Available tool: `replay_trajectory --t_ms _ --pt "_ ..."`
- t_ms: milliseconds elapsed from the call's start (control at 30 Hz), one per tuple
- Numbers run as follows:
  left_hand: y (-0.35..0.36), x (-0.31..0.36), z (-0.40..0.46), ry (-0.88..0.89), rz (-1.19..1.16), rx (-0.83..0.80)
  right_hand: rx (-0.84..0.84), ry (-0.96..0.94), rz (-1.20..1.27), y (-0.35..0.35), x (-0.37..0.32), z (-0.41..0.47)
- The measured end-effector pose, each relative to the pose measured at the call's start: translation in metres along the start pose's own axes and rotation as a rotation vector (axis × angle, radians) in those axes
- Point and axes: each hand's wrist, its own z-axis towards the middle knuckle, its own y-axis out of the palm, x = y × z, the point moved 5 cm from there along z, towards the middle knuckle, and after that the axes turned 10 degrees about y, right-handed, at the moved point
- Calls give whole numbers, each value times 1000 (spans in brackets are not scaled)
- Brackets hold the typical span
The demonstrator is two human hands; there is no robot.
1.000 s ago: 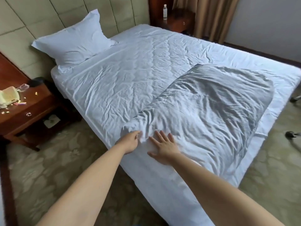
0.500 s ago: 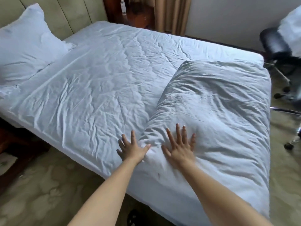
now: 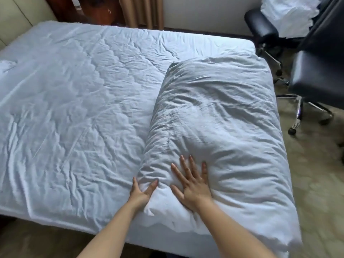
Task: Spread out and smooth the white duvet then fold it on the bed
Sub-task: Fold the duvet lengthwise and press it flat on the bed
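Nearest me, my left hand cups the near left corner of the white duvet, thumb on top and fingers hidden along its folded edge, so I would call that a light pinch of the fabric rather than a firm grasp. Just beside it my right hand lies flat on top, fingers straight and spread, pressing down into the padding. The duvet sits as one thick folded bundle along the right side of the bed, its near end overhanging the mattress edge a little. I judge it soft, puffy and light for its bulk; it dents under my palm and will spring back, so smoothing needs broad flat strokes. For another fold I would take it at the corners and along the folded edge, not mid-panel. Counting: one duvet, one bed, two hands. Farther off, two black chairs stand at the right, one bearing a heap of white cloth.
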Motion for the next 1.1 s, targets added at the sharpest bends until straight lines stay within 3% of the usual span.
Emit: replay_trajectory --t_ms 167,433,767,1100 --pt "-3 -2 12 -57 -14 30 34 -12 17 3 -5 2" --pt "5 0 16 -117 -124 242 24 15 2 22 -2 7" --pt "-26 21 -4 7 -135 -13 -116 258 -51 6 -11 8" --pt "-103 38 -37 230 -28 -292 -272 587 -75 -44 -106 -9"
